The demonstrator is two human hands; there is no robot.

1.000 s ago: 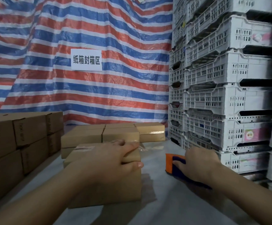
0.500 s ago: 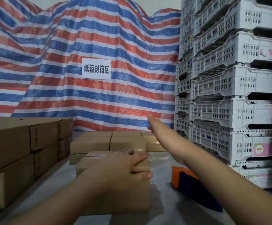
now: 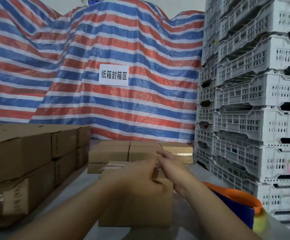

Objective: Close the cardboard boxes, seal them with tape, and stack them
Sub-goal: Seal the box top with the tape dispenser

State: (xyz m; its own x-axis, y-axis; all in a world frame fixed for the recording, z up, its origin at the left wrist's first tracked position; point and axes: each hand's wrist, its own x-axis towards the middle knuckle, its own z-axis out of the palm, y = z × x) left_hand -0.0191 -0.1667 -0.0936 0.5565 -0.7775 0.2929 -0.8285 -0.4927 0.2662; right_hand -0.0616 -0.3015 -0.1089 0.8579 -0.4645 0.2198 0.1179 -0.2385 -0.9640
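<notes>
A small closed cardboard box (image 3: 135,210) stands on the grey table right in front of me, with clear tape along its top. My left hand (image 3: 137,175) lies flat on the box top and presses it down. My right hand (image 3: 168,161) reaches over the box's far right top edge with its fingers stretched out, touching the taped end and holding nothing. An orange and blue tape dispenser (image 3: 236,203) lies on the table to the right of the box, free of both hands.
Sealed boxes are stacked two high along the left (image 3: 23,153). More boxes (image 3: 109,151) sit in a row behind the one I hold. White plastic crates (image 3: 253,118) tower on the right. A striped tarp with a paper sign (image 3: 114,75) closes off the back.
My right hand let go of the tape dispenser, swung forward, and now rests at the box's far right edge. My left hand stayed on the box top.
</notes>
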